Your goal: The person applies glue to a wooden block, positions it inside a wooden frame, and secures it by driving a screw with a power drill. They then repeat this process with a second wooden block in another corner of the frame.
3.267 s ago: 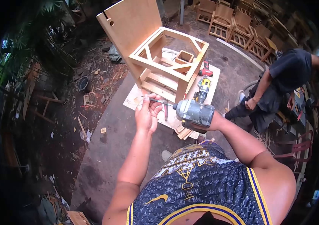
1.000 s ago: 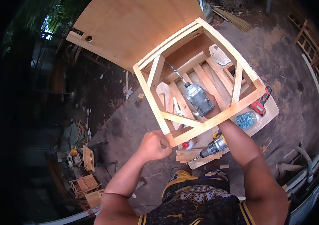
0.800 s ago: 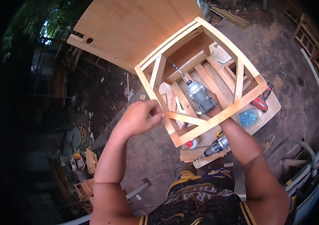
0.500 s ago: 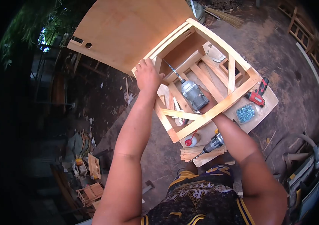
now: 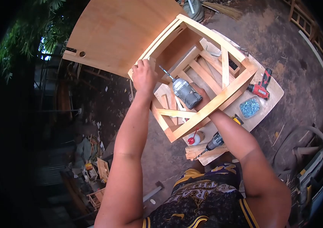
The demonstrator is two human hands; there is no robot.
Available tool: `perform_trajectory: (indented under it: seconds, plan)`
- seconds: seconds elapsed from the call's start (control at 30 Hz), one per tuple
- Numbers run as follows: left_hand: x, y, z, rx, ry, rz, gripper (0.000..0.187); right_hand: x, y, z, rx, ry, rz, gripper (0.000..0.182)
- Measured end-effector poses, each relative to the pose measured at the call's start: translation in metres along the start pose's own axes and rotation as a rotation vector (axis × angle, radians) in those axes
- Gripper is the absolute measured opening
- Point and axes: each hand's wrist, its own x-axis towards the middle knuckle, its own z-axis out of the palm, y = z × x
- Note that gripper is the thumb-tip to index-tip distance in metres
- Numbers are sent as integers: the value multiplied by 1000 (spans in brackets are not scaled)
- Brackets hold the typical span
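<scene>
My left hand (image 5: 144,76) grips the upper left edge of a wooden cabinet frame (image 5: 214,110), its fingers curled over the wood. A broad plywood panel (image 5: 112,36) adjoins the frame on that side. My right hand (image 5: 201,96) reaches in past the frame's near rail, wrapped round a grey power driver (image 5: 186,93). The driver's long bit points up and left inside the frame, its tip close to the wood beside my left hand. Wooden slats (image 5: 204,77) and diagonal braces show within the frame. The driver's body partly hides my right fingers.
Under the frame is a work board (image 5: 269,108) bearing a red-and-black drill (image 5: 260,89), a clear tub of screws (image 5: 250,107) and a white bottle with a red cap (image 5: 195,137). Another drill (image 5: 215,142) with a long bit lies near my body, by wood strips (image 5: 192,152).
The view has shifted a little. The frame, my left hand and the driver appear slightly further left, and more of the near drill's yellow end shows. Both hands keep their hold.
</scene>
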Motion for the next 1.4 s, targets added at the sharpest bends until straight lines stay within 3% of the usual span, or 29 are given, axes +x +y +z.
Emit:
perform_trajectory:
  seconds: [0.7, 0.8, 0.83, 1.0, 1.13, 1.2, 1.4]
  plan:
    - [13, 10, -3, 42, -58, -56, 33, 4, -5, -3, 65, 40, -86, 36]
    - [12, 7, 1, 57, -24, -57, 30, 5, -5, -6, 52, -38, -43, 45]
    - [11, 5, 2, 60, -10, -56, 30, 6, -7, -2, 99, 50, -79, 33]
    - [12, 7, -2, 34, 27, -4, 25, 8, -12, -10, 69, 34, -83, 41]
    - [7, 9, -5, 48, 8, -66, 37, 7, -13, -11, 68, -33, 0, 53]
    - [11, 9, -7, 25, -11, -61, 43, 10, -16, -10, 71, 4, -35, 41]
    - [4, 6, -14, -21, -115, 23, 49, 11, -33, -11, 110, 4, -36, 39]
